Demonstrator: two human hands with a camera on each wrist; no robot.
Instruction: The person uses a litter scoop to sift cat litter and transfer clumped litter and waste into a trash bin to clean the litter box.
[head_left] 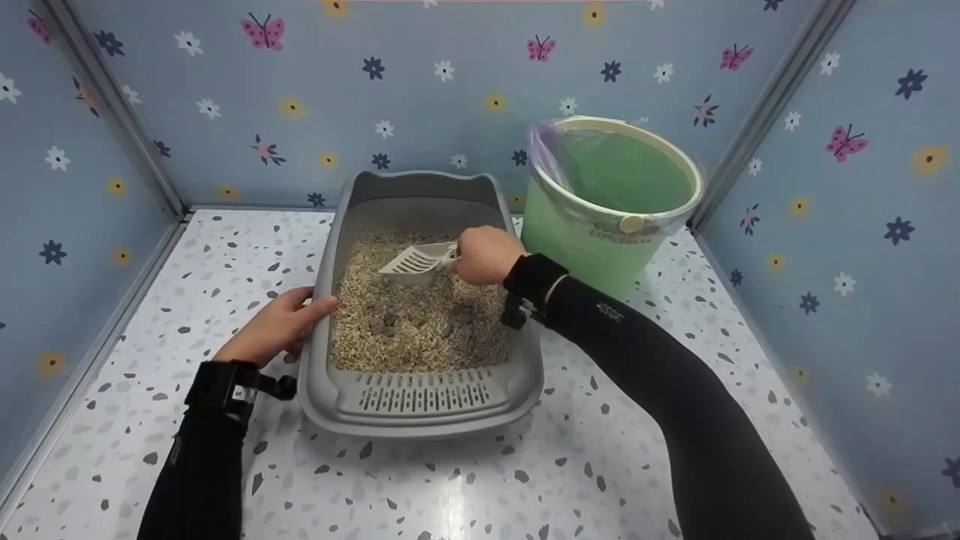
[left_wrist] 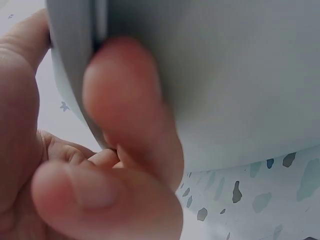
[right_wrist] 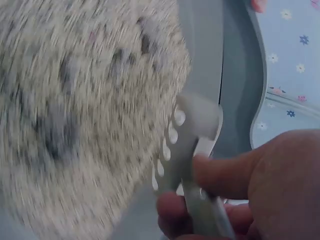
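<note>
A grey litter box (head_left: pixel 420 426) holds tan litter (head_left: pixel 420 352) with several darker clumps, mostly toward its front half. My right hand (head_left: pixel 486 256) grips the handle of a pale slotted litter scoop (head_left: pixel 415 262), held over the litter toward the back of the box. In the right wrist view the scoop (right_wrist: pixel 182 135) is blurred, with thumb and fingers round its handle. At the box's left side, my left hand (head_left: pixel 274 328) holds the rim, thumb on top. The left wrist view shows its fingers (left_wrist: pixel 125 90) curled against the underside of the rim.
A green bin (head_left: pixel 581 244) lined with a clear and purple bag stands just right of the box, behind my right forearm. Flowered blue panels (head_left: pixel 435 82) enclose the back and both sides. Beneath everything lies a white speckled surface (head_left: pixel 592 450).
</note>
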